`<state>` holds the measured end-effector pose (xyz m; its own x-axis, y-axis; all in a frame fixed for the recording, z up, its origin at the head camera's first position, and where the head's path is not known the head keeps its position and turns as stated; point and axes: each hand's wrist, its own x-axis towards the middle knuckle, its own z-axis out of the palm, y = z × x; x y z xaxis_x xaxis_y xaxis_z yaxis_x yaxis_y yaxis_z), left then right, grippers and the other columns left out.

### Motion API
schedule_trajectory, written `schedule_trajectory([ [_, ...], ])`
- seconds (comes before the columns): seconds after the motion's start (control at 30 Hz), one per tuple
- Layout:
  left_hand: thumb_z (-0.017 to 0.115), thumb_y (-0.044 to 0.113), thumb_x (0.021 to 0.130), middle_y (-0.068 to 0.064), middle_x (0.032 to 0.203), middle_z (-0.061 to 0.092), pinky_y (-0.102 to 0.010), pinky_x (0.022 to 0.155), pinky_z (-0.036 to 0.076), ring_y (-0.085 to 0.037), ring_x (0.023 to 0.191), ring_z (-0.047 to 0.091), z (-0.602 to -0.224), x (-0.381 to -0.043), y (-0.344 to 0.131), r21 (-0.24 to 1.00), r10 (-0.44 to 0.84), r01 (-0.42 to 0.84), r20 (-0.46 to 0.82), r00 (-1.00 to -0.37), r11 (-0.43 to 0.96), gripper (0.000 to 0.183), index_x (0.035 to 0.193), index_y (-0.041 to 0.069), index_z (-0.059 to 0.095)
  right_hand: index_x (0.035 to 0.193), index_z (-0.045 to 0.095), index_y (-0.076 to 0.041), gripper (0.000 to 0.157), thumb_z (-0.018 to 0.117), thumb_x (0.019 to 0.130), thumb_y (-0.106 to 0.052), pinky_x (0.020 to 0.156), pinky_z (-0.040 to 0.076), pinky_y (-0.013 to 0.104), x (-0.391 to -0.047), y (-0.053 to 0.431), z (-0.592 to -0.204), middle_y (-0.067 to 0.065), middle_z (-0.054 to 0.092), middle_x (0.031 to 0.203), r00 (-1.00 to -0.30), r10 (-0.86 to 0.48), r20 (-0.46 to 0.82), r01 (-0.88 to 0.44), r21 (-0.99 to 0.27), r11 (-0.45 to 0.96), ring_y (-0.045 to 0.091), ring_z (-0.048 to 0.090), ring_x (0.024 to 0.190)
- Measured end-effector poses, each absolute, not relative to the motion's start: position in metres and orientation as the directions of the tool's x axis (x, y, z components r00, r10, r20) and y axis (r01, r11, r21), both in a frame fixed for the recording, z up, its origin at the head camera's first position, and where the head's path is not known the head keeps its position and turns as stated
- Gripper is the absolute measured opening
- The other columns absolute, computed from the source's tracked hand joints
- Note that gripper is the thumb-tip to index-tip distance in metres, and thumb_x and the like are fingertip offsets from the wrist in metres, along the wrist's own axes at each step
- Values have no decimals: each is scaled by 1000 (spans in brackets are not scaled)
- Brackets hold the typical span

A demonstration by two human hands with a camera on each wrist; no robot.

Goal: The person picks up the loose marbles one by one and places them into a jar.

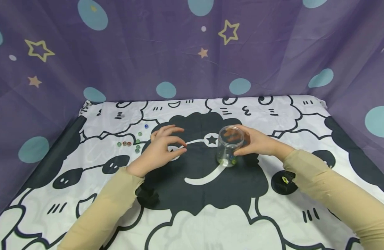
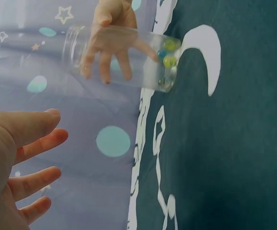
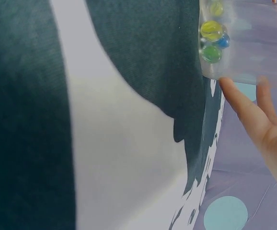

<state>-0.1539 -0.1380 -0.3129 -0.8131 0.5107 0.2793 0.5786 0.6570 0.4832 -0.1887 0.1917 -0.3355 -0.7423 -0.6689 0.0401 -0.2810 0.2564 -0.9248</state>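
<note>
A clear, lidless jar [image 1: 224, 147] stands upright on the dark patch of the printed cloth. My right hand [image 1: 256, 140] holds it from the right, thumb on the near side and fingers round the far side. Several marbles [image 3: 212, 30], yellow, green and blue, lie at the jar's bottom. To the left of the jar, my left hand [image 1: 164, 149] hovers above the cloth with fingers loosely bent and apart. Nothing shows between these fingers [image 2: 40, 184] in the left wrist view. Beyond the left hand, loose marbles [image 1: 138, 141] lie scattered on the cloth.
A blue marble [image 1: 146, 126] lies farthest back among the loose ones. A reddish marble [image 1: 129, 143] sits in a short row at the left. The cloth [image 1: 204, 229] has cartoon sheep faces, and a purple curtain [image 1: 132, 62] hangs behind it.
</note>
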Motion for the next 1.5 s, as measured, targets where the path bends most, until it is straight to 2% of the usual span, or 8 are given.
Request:
schedule_trajectory([
  [0.43,74,15,83,-15,137,49,-64,100,12,-38,134,29,-305,-150,-178,430,477,547,269,-837,718,11,93,10,72,143,35,-7,76,74,78,-1,90,51,36,-190,192,-336,19,44,139,-739,-673,37,-278,-926,255,39,45,127],
  [0.77,75,12,81,-16,136,48,-68,95,14,-39,132,32,-303,-150,-218,411,437,514,273,-857,753,14,94,12,72,142,36,-7,76,76,77,-3,88,52,34,-190,192,-336,18,45,138,-741,-671,39,-279,-926,254,37,46,127],
  [1.17,78,8,76,-20,140,42,-73,97,10,-47,131,27,-316,-162,-260,433,418,445,162,-894,784,25,100,7,72,143,35,-6,77,75,78,-3,90,51,35,-191,192,-338,19,45,138,-732,-680,49,-287,-927,241,38,46,127],
  [1.5,80,11,74,-22,139,43,-74,94,11,-49,131,26,-320,-167,-274,401,419,447,161,-893,799,24,97,9,73,142,35,-6,76,75,78,-4,91,50,35,-192,193,-338,19,45,139,-732,-680,50,-293,-923,248,38,46,127],
])
